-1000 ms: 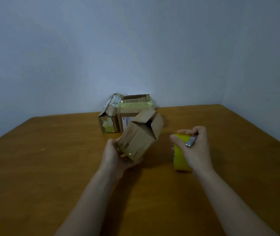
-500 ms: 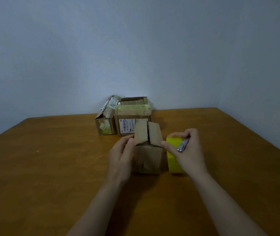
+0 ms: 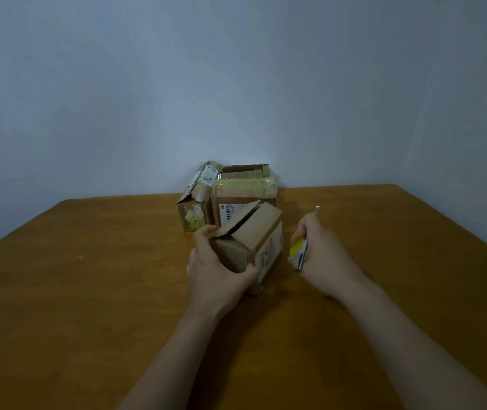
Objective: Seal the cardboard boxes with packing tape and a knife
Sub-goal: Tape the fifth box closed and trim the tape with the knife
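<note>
Flaps of box [image 3: 254, 232], upright a moment ago, now nearly shut, ready for tape; left hand [image 3: 215, 270] grips box, right hand [image 3: 322, 255] beside it clasps tape roll [image 3: 297, 249] and knife [image 3: 302, 257].

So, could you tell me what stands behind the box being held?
A torn box and a taped box by the wall; the held box covers the taped one's lower front.

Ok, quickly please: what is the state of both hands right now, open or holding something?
Left hand: grips the near cardboard box.
Right hand: holds the yellow tape roll together with the knife.
</note>
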